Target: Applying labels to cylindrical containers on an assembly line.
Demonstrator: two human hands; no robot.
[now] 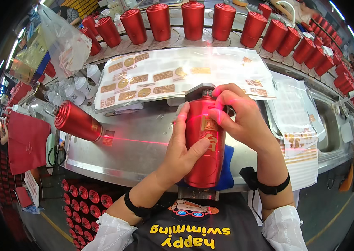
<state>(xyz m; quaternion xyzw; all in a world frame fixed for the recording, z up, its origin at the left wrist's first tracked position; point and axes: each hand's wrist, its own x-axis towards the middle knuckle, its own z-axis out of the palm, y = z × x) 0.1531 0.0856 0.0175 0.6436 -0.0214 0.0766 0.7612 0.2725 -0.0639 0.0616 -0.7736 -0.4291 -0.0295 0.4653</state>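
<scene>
A black printed cloth shirt [244,219] at six o'clock is fronted by a tapered glossy red bottle [212,136], gripped centrally by the left hand [180,152], gold characters [209,124] already applied, neck work [206,93] seemingly unfinished under the curled right hand [239,117] at one o'clock, whose exact hold cannot be told.

A factory workshop is surrounding the metal bench [114,161]: red bottles [193,21] are lining a conveyor [179,35] from eleven to two o'clock, gold-patterned sheets [168,88] are lying at twelve, and more bottles [83,193] are crowding eight o'clock.
</scene>
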